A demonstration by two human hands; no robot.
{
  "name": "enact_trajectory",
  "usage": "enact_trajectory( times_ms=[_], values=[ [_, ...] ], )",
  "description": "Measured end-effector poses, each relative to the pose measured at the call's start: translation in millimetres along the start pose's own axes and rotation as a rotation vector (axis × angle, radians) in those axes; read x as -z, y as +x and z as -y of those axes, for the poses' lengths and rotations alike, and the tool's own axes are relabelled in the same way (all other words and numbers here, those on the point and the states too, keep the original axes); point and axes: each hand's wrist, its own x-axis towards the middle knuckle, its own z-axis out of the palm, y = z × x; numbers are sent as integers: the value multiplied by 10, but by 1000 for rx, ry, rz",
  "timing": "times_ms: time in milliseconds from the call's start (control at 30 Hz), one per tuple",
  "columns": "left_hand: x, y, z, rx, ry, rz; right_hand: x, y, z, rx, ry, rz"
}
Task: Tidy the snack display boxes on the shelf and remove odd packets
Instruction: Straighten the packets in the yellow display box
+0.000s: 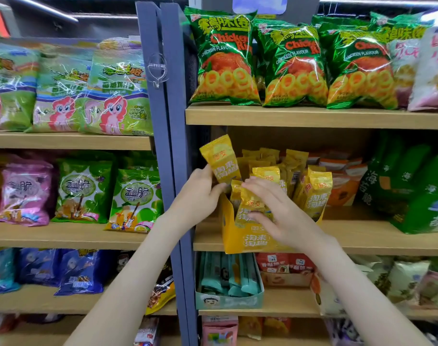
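A yellow display box stands at the front edge of the middle wooden shelf, filled with several upright yellow snack packets. My left hand is shut on one yellow packet, held tilted above the box's left corner. My right hand lies flat over the front packets in the box, fingers spread and pressing on a yellow packet. Behind the box more yellow packets stand in a row.
Orange packets and dark green bags sit to the right on the same shelf. Green chicken-ring bags fill the shelf above. A teal box of sticks sits below. A blue-grey upright post divides off the left shelves.
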Motion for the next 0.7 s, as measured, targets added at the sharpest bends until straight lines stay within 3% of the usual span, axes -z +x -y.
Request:
enact_trajectory(
  times_ms=[100,233,333,533,700],
  values=[
    [-16,103,-50,54,86,149,-27,6,-90,69,-123,-54],
    [-99,172,-11,130,52,260,-47,17,-135,19,-172,-112],
    [-98,113,-64,155,-72,227,-51,59,-148,-51,-128,-98],
    [-209,-35,-157,122,-542,-39,-100,142,-192,-84,-126,-64],
    [-265,0,-110,91,-425,30,-146,109,-202,-51,-91,-116]
  ],
)
